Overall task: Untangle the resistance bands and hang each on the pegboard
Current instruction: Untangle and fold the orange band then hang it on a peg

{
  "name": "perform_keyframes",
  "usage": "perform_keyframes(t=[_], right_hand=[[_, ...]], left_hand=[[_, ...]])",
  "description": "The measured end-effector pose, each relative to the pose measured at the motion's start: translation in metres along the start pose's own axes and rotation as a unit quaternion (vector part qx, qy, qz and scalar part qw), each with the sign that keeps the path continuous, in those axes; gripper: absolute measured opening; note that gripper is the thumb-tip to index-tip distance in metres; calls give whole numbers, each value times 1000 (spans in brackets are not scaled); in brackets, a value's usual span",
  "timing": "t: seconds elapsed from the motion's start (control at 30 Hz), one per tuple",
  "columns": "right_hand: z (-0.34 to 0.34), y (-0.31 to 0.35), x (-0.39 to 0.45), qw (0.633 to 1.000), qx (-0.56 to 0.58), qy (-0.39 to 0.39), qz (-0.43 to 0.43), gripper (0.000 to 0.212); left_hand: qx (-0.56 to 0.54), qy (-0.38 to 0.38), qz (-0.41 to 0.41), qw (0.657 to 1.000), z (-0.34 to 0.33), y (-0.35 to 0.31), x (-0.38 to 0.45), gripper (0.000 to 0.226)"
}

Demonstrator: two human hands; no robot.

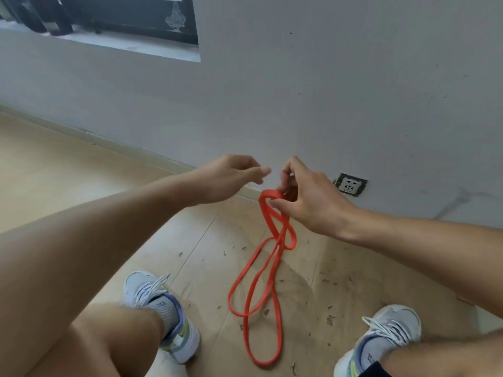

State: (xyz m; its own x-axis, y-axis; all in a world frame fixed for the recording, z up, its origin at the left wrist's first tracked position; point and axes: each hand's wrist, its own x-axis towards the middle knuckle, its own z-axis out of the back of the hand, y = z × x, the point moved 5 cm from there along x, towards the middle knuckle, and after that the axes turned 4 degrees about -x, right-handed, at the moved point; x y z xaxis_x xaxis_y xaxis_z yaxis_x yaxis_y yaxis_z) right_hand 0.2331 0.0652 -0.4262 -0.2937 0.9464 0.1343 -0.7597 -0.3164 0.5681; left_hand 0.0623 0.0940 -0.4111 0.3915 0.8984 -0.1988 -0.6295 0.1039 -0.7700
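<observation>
An orange-red resistance band (pixel 257 287) hangs in twisted loops from my right hand (pixel 307 200), which pinches its top end between thumb and fingers. The loops cross just below that hand and dangle down between my feet, reaching toward the floor. My left hand (pixel 231 178) hovers just to the left of the band's top, fingers slightly apart and holding nothing. No pegboard appears in the head view.
A grey wall with a power socket (pixel 350 184) stands straight ahead. A dark window (pixel 114 20) with a sill is at the upper left. My two sneakers (pixel 160 314) (pixel 381 341) rest on the light wooden floor (pixel 54 172), which is scattered with small debris.
</observation>
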Motion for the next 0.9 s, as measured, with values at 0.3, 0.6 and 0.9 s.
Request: perform_keyframes(t=[0.3, 0.6, 0.9], right_hand=[[4, 7, -8, 998, 62, 10, -15, 40], [-14, -15, -1, 985, 130, 103, -55, 22], [-10, -28, 6, 995, 66, 61, -44, 9]], left_hand=[[116, 96, -39, 988, -33, -10, 4, 40], [-119, 32, -70, 990, 5, -14, 4, 31], [-85, 48, 4, 995, 13, 11, -3, 25]])
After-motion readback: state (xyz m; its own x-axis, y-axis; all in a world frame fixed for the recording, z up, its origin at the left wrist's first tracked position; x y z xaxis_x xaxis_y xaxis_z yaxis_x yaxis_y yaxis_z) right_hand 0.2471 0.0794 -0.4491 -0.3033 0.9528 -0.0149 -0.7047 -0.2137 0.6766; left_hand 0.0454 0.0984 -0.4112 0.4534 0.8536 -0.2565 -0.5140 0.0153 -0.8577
